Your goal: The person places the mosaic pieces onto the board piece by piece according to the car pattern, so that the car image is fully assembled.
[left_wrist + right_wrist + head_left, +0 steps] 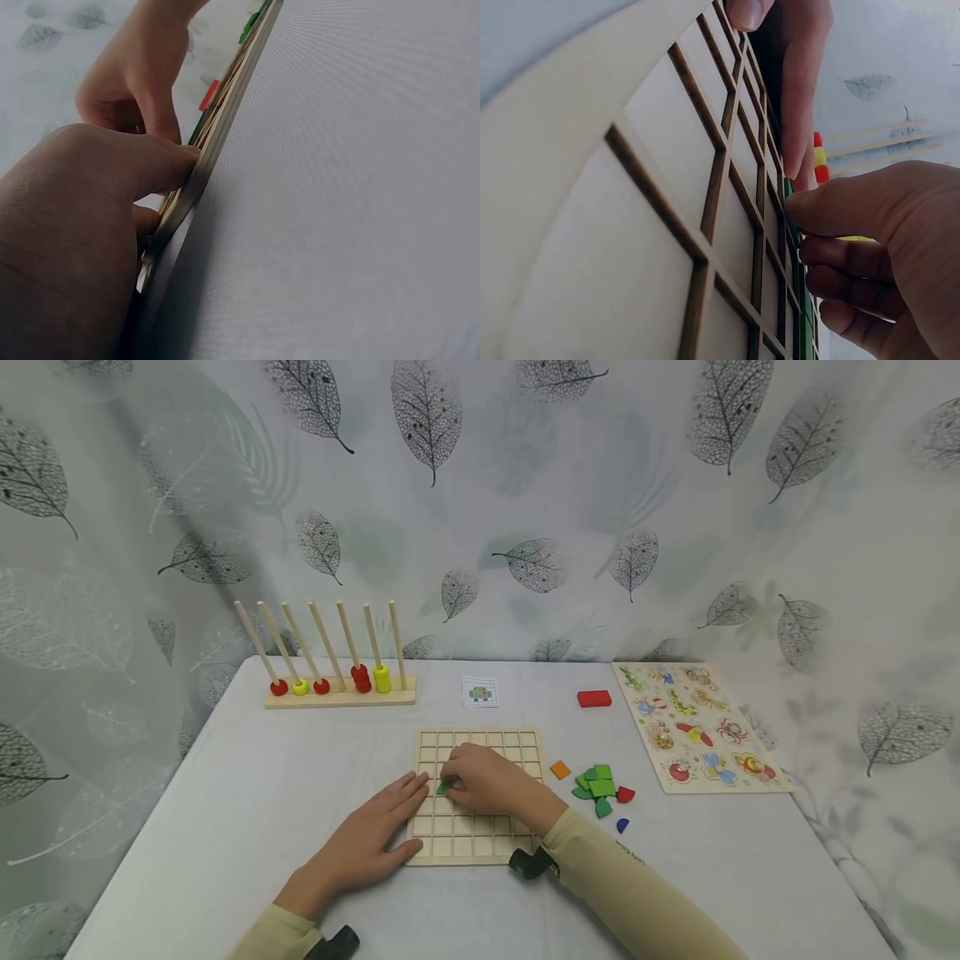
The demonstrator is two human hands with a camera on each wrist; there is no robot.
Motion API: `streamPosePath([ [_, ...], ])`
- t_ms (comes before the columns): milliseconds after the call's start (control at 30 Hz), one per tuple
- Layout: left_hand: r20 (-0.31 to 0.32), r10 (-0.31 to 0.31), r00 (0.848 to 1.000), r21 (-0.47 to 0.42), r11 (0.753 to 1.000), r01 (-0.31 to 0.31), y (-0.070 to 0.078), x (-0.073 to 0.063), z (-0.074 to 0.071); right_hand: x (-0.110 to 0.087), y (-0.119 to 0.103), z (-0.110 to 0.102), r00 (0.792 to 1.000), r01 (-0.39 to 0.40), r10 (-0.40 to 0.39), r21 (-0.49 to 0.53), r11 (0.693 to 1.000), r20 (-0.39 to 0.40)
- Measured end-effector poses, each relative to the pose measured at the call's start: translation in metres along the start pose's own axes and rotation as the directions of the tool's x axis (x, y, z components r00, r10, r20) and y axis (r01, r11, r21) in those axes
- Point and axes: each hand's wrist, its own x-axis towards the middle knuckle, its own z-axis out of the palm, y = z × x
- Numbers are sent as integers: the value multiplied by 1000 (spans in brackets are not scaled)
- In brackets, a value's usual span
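Observation:
A wooden grid board (475, 843) lies on the white table. My left hand (371, 835) rests along its left edge with the fingers extended; in the left wrist view the left thumb (169, 161) touches the board's rim. Over the upper left cells, my right hand (491, 781) pinches a small green piece (442, 788) between thumb and fingers. Its exact shape is mostly covered. In the right wrist view, that green piece (790, 212) is at the right thumb tip, and more green (805, 330) shows in the grid under the curled fingers.
Right of the board are an orange square (560, 769), several green pieces (602, 787), a red piece (626, 794) and a blue half-circle (622, 825). Behind stand a peg rack (341, 697) with beads, a pattern card (480, 692) and a red block (594, 698). A picture puzzle (697, 727) lies far right.

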Motion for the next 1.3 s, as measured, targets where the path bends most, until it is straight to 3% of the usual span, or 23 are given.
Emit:
streamPosePath([
  [500,5,-8,1000,-1,1000,8,0,0,-1,-21,4,-19,995,-78,79,27,997,-52],
  [1000,-6,8,1000,4,1000,-8,1,1,-2,-74,28,-50,969,-154,168,87,984,-179],
  [1300,2,6,1000,2,1000,-6,0,0,-1,-99,42,-55,949,-171,184,73,982,-255],
])
